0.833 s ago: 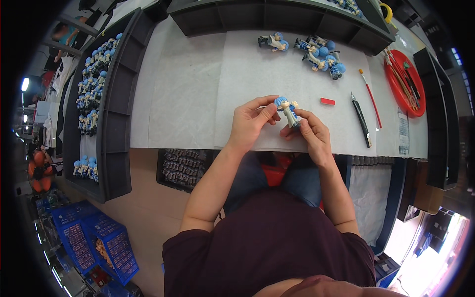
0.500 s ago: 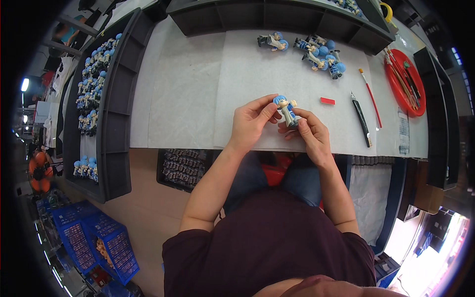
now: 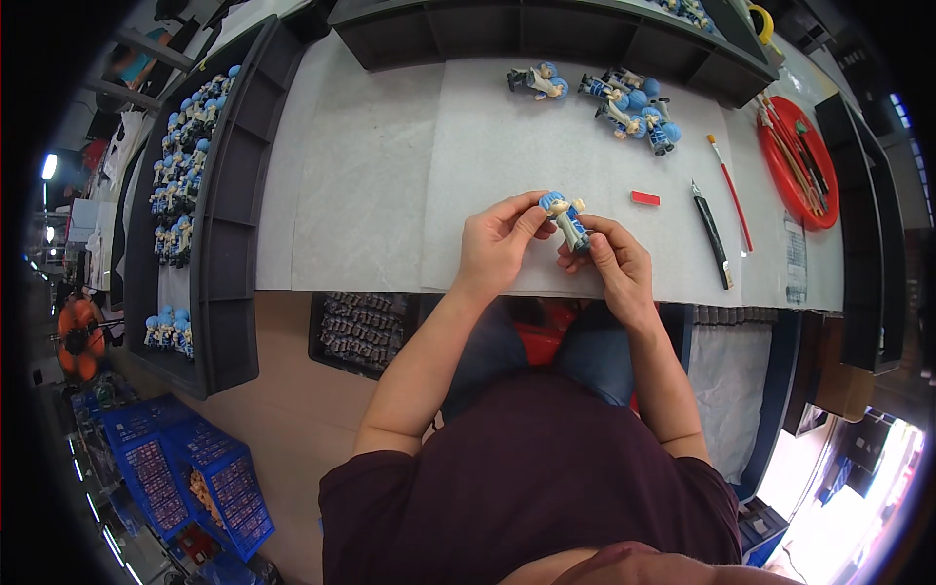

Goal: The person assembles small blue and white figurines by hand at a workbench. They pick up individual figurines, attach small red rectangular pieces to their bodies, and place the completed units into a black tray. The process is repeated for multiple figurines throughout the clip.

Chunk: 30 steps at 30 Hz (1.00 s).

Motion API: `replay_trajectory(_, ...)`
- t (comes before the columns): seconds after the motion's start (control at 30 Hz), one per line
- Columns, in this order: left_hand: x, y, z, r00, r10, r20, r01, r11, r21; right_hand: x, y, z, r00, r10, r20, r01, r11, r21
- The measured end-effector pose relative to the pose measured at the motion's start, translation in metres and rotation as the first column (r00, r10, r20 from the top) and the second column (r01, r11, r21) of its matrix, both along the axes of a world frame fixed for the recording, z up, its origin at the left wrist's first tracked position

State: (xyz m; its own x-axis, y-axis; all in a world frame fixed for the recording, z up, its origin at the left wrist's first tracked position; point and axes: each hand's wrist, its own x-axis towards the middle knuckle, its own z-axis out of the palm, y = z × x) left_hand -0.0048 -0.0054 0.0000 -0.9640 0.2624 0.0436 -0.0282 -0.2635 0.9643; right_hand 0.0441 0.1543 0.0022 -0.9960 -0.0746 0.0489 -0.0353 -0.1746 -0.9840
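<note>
A small blue-haired figurine [image 3: 569, 224] in white and blue clothes is held tilted between my hands, just above the near part of the table. The fingers and thumb of my left hand [image 3: 499, 242] pinch it near the head. My right hand [image 3: 616, 261] grips it lower down, by the legs, with the thumb in front. Beyond my hands lie similar figurines: one alone [image 3: 538, 82] and a cluster of several [image 3: 636, 109]. To the right of the held figurine is a small red block [image 3: 644, 198].
A dark knife-like tool [image 3: 712, 236] and a red-handled brush [image 3: 731, 190] lie to the right. Past them sits a red oval tray [image 3: 780, 200] of brushes. A grey crate [image 3: 229, 214] of figurines stands left; another crate [image 3: 546, 34] borders the far side.
The figurine has shifted very slightly and tilted a little in my fingers. Both hands keep their hold; the things on the table have stayed put.
</note>
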Motion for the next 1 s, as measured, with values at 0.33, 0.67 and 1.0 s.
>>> replay_trajectory(0.33, 0.0023, 0.0007, -0.0005, 1.000, 0.013, -0.019, -0.013, 1.000, -0.022, 0.0001, -0.0010, 0.0002, 1.000, -0.001, -0.030, 0.002, 0.999, 0.040)
replay_trajectory(0.67, 0.0019, 0.0002, -0.0007, 0.999, 0.006, -0.037, -0.007, 1.000, -0.024, 0.0007, -0.0022, 0.0009, 1.000, -0.011, -0.024, 0.012, 1.000, 0.029)
replay_trajectory(1.0, -0.0022, -0.0039, -0.0035, 0.998, -0.053, 0.016, 0.053, 0.998, 0.034, 0.0004, -0.0003, -0.0004, 0.999, -0.036, -0.032, 0.036, 0.999, -0.028)
